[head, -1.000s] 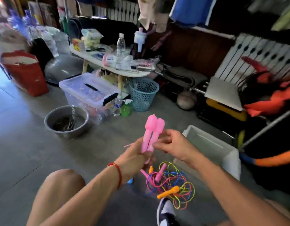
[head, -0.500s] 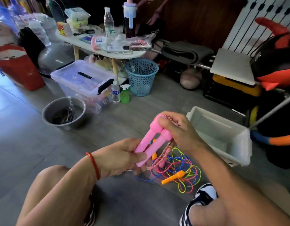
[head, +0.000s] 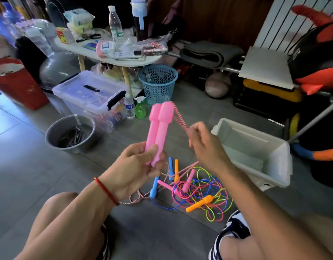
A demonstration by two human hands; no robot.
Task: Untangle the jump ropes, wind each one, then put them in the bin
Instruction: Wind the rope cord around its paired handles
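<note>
Floor tiles (head: 21,175) carry a grey metal basin (head: 70,134) at far left, with a clear lidded storage box (head: 88,96) behind it and a blue mesh basket (head: 158,81) further right under a cluttered white counter (head: 98,55). Near the middle, the left hand (head: 135,169), a red cord at its wrist, has its grip wrapped round the lower ends of two pink handles (head: 158,128), held side by side and pointing up. A pink-and-white twisted rope (head: 178,117) leaves the handle tops and slants down to the right hand (head: 205,145), whose grip pinches it between thumb and fingers. More of that rope trails down to the floor and loops below the left wrist. On the floor between the two hands lies a tangled pile of jump ropes (head: 201,192) in pink, blue, yellow and green, with blue, orange and pink handles among the cords. Just right of the pile stands the white bin (head: 274,166), open-topped, apart from the ropes.
</note>
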